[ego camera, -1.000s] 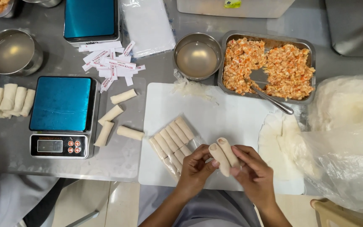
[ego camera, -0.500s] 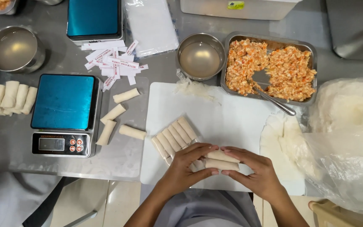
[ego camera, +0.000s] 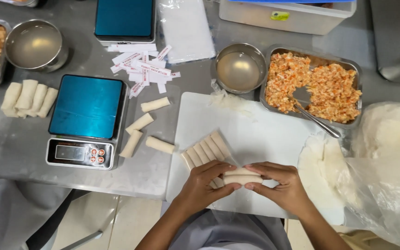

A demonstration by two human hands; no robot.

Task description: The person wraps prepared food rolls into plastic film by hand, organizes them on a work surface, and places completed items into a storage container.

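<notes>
Roll in hand: a pale spring roll is lying on the white cutting board, its long axis running left to right across the view, near the board's front edge.
Left hand: the left hand is closing its fingers over the roll's left end, thumb underneath.
Right hand: the right hand is pinching the roll's right end between fingers and thumb.
Finished row: a row of rolled pieces is lying just left of the hands, each piece pointing up and to the right, touching its neighbours.
Loose rolls: four loose rolls are resting on the steel table between the board and the blue-topped scale.
Labels: small white paper strips with red print are lying scattered behind the scale.
Packages: a flat clear-wrapped white pack is sitting at the back; a clear plastic bag of wrappers is bulging at the right.
Filling: the steel tray of orange filling is holding a spoon, beside a steel bowl of water.
Open room: the board's middle, behind the hands, is lying bare; the table's front edge is running just under the wrists.
</notes>
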